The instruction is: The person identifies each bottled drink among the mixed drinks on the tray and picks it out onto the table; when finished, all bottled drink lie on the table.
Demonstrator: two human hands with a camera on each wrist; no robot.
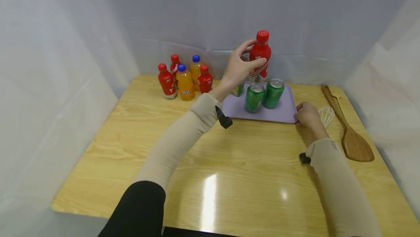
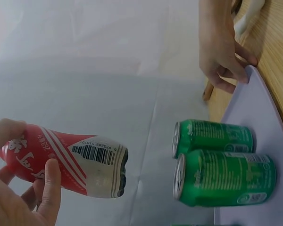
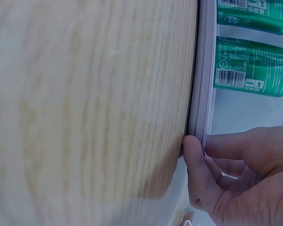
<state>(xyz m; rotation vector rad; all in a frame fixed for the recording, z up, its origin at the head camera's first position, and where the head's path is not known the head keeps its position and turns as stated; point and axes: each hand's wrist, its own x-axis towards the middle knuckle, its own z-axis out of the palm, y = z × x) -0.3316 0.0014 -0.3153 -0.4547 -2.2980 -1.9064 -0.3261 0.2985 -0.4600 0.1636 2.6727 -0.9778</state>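
My left hand (image 1: pixel 237 68) grips a red-capped drink bottle (image 1: pixel 260 53) in the air above the purple tray (image 1: pixel 237 107). In the left wrist view the bottle (image 2: pixel 101 176) shows a red label, white stripes and a barcode; its base hangs apart from the cans. Two green drink cans, one (image 1: pixel 254 99) in front and another (image 1: pixel 274 93) beside it, stand upright on the tray. A further green thing (image 1: pixel 238 90) is partly hidden behind my left wrist. My right hand (image 1: pixel 309 115) pinches the tray's near right corner, thumb and fingers on its rim (image 3: pixel 201 113).
At the back left stand several bottles: red ones (image 1: pixel 167 81) and orange ones with blue caps (image 1: pixel 185 84). A wooden spatula (image 1: pixel 356 144) and a white whisk (image 1: pixel 326 115) lie right of the tray on the wooden table (image 1: pixel 256 164). White sheeting (image 1: pixel 197 11) hangs behind.
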